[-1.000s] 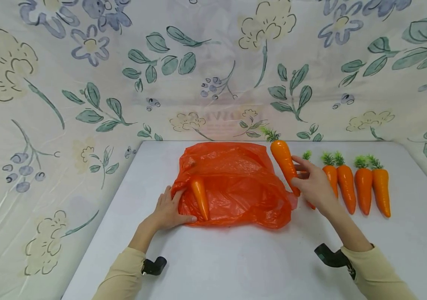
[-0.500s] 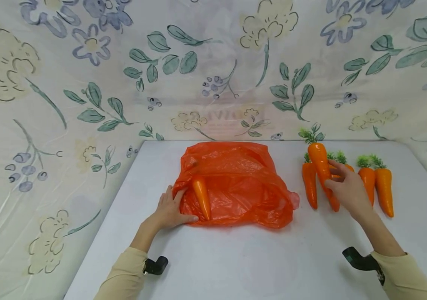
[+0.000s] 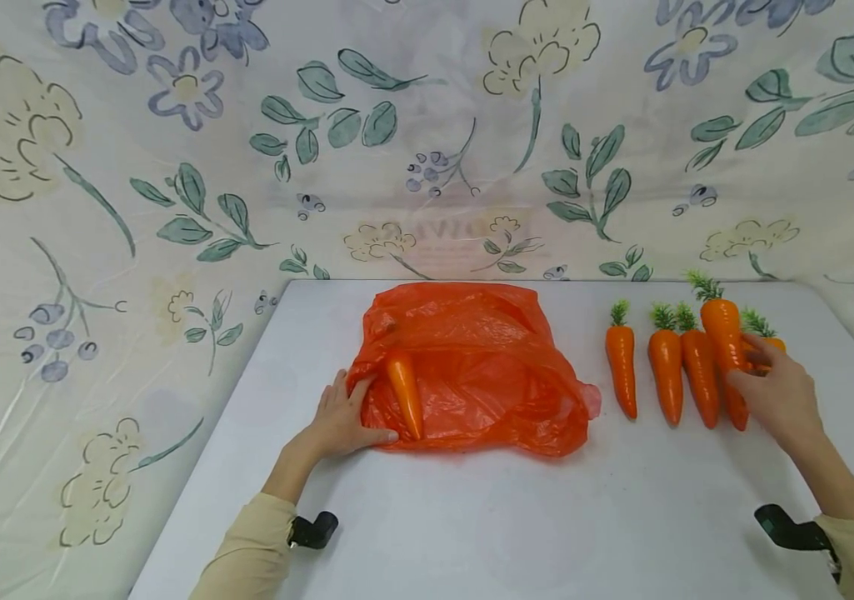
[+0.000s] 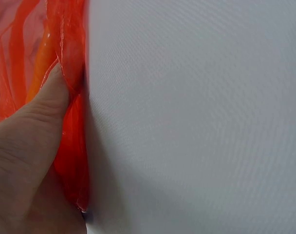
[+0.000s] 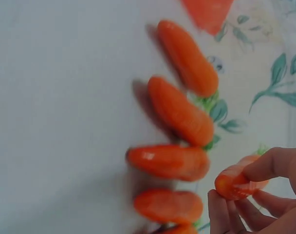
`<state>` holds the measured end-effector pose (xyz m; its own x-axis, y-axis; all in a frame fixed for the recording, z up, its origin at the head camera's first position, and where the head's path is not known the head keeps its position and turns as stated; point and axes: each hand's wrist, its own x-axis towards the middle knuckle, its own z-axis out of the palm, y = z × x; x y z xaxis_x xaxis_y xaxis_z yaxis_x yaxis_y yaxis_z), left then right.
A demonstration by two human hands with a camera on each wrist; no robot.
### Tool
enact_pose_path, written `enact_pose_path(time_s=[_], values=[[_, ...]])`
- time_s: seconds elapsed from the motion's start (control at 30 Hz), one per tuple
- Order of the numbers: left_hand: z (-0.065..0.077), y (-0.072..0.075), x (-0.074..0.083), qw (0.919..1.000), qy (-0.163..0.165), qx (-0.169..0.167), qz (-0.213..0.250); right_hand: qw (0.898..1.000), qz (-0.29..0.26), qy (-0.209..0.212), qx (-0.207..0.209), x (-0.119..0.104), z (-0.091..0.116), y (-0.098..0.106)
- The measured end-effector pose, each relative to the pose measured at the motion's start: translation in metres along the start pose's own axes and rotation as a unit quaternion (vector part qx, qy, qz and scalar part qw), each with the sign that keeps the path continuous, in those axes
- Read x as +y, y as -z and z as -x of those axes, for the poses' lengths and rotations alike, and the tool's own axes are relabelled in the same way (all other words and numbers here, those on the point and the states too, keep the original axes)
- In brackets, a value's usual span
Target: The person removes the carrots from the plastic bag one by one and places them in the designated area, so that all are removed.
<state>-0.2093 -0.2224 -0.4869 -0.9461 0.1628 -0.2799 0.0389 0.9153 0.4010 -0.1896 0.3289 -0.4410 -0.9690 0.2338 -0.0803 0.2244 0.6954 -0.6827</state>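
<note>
A red plastic bag [image 3: 471, 392] lies on the white table, and my left hand [image 3: 337, 421] holds its left edge. In the left wrist view the thumb [image 4: 53, 92] lies against the red film; the other fingers are mostly hidden. One toy carrot [image 3: 406, 396] lies at the bag's left part, tip toward me. My right hand [image 3: 779, 392] pinches another carrot [image 3: 722, 333] by its side, green top pointing away from me, above the row of carrots. In the right wrist view this held carrot [image 5: 243, 178] sits between thumb and fingers.
Several carrots lie in a row on the right of the table, among them a leftmost carrot [image 3: 621, 367] and a carrot [image 3: 666, 375] beside it. One behind my right hand is partly hidden. A flower-printed cloth [image 3: 427, 150] hangs behind the table [image 3: 471, 525].
My right hand has moved right with the carrot, from beside the bag to over the right part of the row. The left hand and bag stay in place.
</note>
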Motion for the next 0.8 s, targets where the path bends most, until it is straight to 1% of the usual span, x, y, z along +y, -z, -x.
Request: enact_pose_path(time_s=[0.1, 0.13, 0.17, 0.2, 0.27, 0.33, 0.37, 0.4, 0.43, 0.57, 0.63, 0.7, 0.8], values=[[0.001, 0.0, -0.001, 1.0, 0.0, 0.002, 0.0, 1.0, 0.001, -0.029, 0.009, 0.015, -0.003, 0.007], [0.0, 0.0, -0.001, 1.0, 0.001, 0.001, 0.0, 0.999, 0.003, -0.039, 0.018, 0.029, -0.009, 0.007], [0.001, 0.0, -0.001, 1.0, 0.002, 0.001, 0.0, 0.998, 0.0, -0.052, 0.023, 0.034, -0.01, 0.009], [0.001, 0.0, -0.001, 1.0, 0.002, 0.001, 0.0, 0.998, 0.0, -0.062, 0.032, 0.044, -0.014, 0.009], [0.001, 0.0, -0.001, 1.0, 0.004, 0.001, 0.0, 0.995, -0.003, -0.092, 0.044, 0.057, -0.019, 0.012], [0.001, 0.001, 0.0, 1.0, 0.006, -0.001, 0.001, 0.993, 0.003, -0.105, 0.056, 0.071, -0.023, 0.014], [0.001, 0.002, 0.0, 1.0, 0.006, -0.002, 0.001, 0.992, -0.002, -0.115, 0.056, 0.068, -0.02, 0.018], [0.001, 0.002, 0.001, 1.0, 0.006, -0.003, 0.001, 0.991, -0.005, -0.122, 0.059, 0.074, -0.021, 0.019], [0.001, 0.002, 0.001, 1.0, 0.006, -0.004, 0.001, 0.99, -0.005, -0.129, 0.06, 0.074, -0.02, 0.021], [0.001, 0.001, 0.002, 1.0, 0.006, -0.005, 0.001, 0.988, -0.006, -0.144, 0.062, 0.081, -0.019, 0.026], [0.001, 0.001, 0.002, 1.0, 0.008, -0.006, 0.002, 0.988, 0.006, -0.144, 0.063, 0.082, -0.018, 0.026], [0.001, 0.001, 0.002, 1.0, 0.007, -0.004, 0.002, 0.987, 0.003, -0.152, 0.056, 0.079, -0.015, 0.028], [0.001, 0.001, 0.002, 1.0, 0.005, -0.004, 0.001, 0.986, 0.016, -0.16, 0.052, 0.076, -0.012, 0.027]])
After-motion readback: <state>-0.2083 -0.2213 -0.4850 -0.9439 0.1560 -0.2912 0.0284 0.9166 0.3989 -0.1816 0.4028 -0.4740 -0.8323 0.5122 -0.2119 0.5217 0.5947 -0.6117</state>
